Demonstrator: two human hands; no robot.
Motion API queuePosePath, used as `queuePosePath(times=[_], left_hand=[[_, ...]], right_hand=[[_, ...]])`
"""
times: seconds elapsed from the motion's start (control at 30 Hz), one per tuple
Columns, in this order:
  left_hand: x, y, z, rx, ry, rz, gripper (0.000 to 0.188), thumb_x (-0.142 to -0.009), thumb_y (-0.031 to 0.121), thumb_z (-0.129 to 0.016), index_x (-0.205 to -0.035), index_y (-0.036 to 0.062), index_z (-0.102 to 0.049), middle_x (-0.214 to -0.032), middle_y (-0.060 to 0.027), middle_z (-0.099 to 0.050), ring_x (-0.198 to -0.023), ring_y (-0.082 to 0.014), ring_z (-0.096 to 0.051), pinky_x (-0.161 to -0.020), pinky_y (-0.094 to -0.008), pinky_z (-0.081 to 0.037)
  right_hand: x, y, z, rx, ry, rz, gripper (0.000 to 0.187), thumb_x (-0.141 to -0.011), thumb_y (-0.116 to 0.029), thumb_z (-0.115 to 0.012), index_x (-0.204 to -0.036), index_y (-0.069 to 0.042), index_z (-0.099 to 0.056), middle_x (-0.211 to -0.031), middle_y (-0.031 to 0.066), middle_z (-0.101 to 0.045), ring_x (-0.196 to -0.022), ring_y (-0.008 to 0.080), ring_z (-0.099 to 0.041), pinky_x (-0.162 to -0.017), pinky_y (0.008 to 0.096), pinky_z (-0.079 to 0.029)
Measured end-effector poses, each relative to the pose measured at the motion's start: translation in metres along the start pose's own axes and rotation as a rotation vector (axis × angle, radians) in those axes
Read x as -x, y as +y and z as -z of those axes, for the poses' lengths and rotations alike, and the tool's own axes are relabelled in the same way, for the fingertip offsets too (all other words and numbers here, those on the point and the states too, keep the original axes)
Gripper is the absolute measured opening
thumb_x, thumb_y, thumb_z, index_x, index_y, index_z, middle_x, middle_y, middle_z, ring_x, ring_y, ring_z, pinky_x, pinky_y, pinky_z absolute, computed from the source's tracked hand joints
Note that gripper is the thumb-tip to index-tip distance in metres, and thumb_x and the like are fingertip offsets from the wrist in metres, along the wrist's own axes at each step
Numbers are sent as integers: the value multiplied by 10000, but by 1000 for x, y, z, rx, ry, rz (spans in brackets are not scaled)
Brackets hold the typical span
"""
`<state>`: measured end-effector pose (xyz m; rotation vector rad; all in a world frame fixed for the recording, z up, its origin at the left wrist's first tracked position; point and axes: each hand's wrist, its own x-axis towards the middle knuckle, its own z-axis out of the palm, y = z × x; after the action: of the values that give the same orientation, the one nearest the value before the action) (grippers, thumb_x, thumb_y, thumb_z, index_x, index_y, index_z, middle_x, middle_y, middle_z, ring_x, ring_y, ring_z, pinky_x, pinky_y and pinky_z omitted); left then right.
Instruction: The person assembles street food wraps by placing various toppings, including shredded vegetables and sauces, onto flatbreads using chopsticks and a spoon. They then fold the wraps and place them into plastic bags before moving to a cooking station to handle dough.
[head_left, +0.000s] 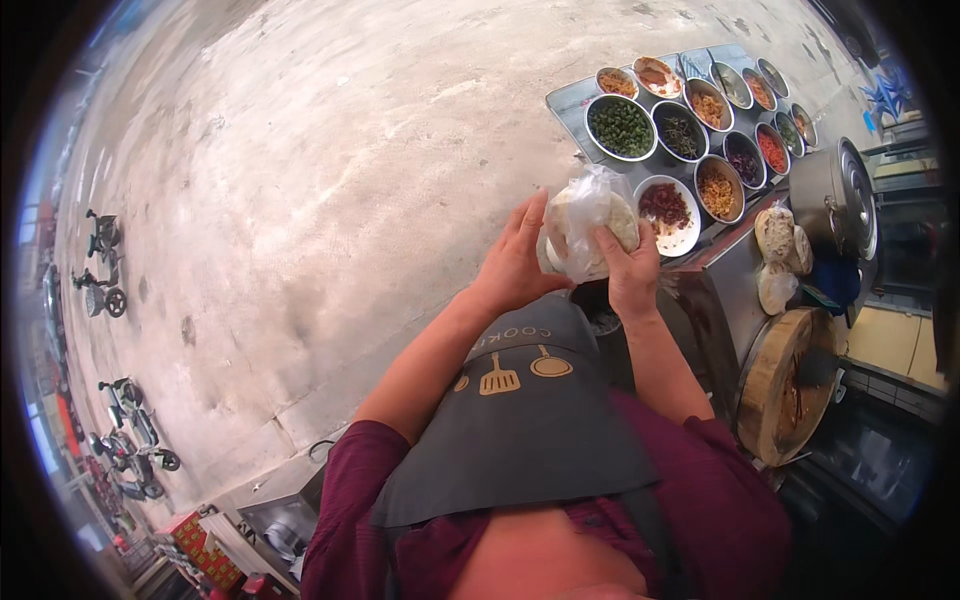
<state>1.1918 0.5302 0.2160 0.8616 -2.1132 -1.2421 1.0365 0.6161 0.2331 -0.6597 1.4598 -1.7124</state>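
Note:
A clear plastic bag [590, 215] with pale, flat round breads inside is held up in front of my apron. My right hand [632, 270] grips its right side, thumb across the front. On the left side, my left hand [515, 255] curves around the bag's edge, fingers stretched upward and thumb low near its bottom. That hand looks open, and whether it touches the bag is hard to see. Just beyond my right hand stands a white bowl [682, 238] of dark red chopped food. A metal bowl of yellowish-brown food [718, 190] sits beside it.
Several bowls, one with chopped greens [620, 128], crowd the counter at upper right. Farther right are a tall metal pot [825, 195], bagged flatbreads [775, 235] and a round wooden chopping block [775, 385]. Pavement [300, 180] spreads beyond, with parked scooters [130, 430] at left.

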Motion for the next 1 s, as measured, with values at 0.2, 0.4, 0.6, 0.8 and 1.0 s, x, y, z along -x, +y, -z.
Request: queuePosePath(times=[0.2,0.4,0.6,0.8,1.0], left_hand=[[-143,-126,26,-369,-250,-360,945,-532,369,-884,-1352,116,-489,-1448,-250,-326,-1391,-481,-156,-1148,-517,-215],[-250,-186,45,506,-541,92,1145,-521,343,-921,-1432,7,-316,-1436,-169,-356,-1369,-335,-302,-1148,-417,-228],[-401,-224,65,589,-813,141,1170,-586,312,-921,-1459,-7,-211,-1439,-162,-344,-1354,-271,-339,-1129,-381,-268],[-517,-254,80,588,-1036,32,1176,-543,336,-940,-1446,-9,-270,-1463,-189,-289,-1383,-323,-279,-1150,-401,-232],[-621,-225,73,1,-1383,-607,1300,-465,272,-946,-1492,15,-193,-1476,-204,-282,-1381,-376,-282,-1161,-421,-210]], right_hand=[[-126,85,-61,124,-274,11,446,-981,-312,-569,-1229,33,-432,-1139,108,-555,-1025,138,-523,-893,275,-435],[-247,100,-66,-196,-227,-279,423,-1026,-365,-467,-1195,21,-505,-1089,58,-589,-975,90,-534,-859,243,-436],[-358,96,-101,-274,86,-247,405,-1008,-284,-501,-1287,9,-482,-1140,75,-588,-987,108,-566,-825,249,-478],[-435,100,-121,-518,377,-236,359,-945,-118,-426,-1251,49,-513,-1075,104,-620,-898,137,-618,-742,249,-517],[-477,72,-107,-429,432,-380,307,-901,-108,-389,-1103,38,-570,-779,70,-623,-476,91,-514,-356,224,-377]])
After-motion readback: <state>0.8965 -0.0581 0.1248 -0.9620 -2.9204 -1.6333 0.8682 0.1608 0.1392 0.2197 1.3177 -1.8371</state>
